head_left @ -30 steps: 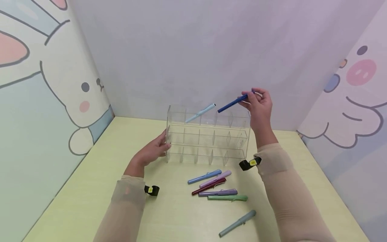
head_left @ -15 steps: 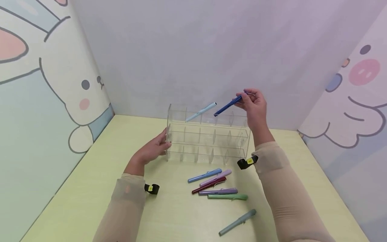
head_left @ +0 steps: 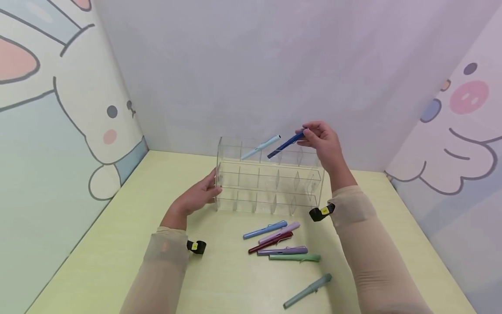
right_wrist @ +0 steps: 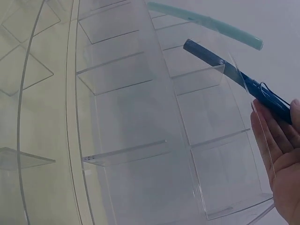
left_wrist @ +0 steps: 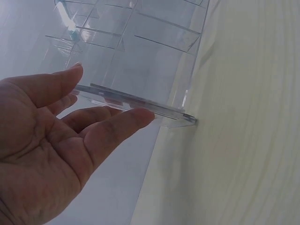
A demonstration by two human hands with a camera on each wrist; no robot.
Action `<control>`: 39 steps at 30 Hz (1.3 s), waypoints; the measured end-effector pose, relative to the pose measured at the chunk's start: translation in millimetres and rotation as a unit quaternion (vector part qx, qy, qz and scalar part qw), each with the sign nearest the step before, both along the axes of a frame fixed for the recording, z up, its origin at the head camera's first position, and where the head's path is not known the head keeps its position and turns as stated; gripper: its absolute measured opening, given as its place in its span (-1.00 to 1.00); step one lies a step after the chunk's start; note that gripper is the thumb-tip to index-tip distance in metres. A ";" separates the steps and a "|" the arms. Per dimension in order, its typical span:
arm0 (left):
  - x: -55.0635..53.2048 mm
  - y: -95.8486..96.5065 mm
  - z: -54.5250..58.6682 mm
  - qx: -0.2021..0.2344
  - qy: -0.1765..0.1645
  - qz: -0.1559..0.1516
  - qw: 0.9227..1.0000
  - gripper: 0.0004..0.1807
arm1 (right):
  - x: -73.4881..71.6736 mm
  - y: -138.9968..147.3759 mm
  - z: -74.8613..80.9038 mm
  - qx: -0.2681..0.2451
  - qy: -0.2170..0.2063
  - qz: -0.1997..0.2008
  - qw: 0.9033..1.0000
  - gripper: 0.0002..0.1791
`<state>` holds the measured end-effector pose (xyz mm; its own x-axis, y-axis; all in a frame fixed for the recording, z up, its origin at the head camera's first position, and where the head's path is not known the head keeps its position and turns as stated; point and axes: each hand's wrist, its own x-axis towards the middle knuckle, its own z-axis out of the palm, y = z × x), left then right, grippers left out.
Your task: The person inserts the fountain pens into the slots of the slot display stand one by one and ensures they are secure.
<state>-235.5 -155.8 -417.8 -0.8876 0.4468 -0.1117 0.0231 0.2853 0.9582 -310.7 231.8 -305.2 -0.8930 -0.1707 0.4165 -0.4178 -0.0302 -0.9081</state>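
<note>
Dark-blue pen, now farther left, clip end in right grip

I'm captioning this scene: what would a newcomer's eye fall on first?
Probably the slim dark-blue pen, pinched in the person's right hand at the top tier of the clear plastic three-tier rack. In the head view, a slim pale-blue pen slants up from that tier, just left of it. Next, likely the big white cartoon rabbit drawn across the left wall.

The pale yellow table bears a clear, three-tiered rack and, nearer the person, six pens.
</note>
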 end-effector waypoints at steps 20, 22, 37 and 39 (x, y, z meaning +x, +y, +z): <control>0.1 -1.0 -1.2 0.006 0.009 -0.009 1.000 -0.20 | -0.4 1.2 0.0 0.147 -0.005 0.017 0.989 -0.62; 0.1 -1.0 -1.1 0.007 0.008 -0.009 1.000 -0.20 | -0.3 1.3 0.2 0.148 -0.002 0.021 0.989 -0.62; -0.3 -0.9 -1.2 0.008 0.007 -0.010 1.000 -0.22 | 0.5 4.9 -2.0 0.135 0.034 0.052 0.989 -0.67; -0.4 -1.0 -0.9 0.008 0.008 -0.010 1.000 -0.22 | 0.1 5.3 -2.2 0.132 0.039 0.058 0.989 -0.68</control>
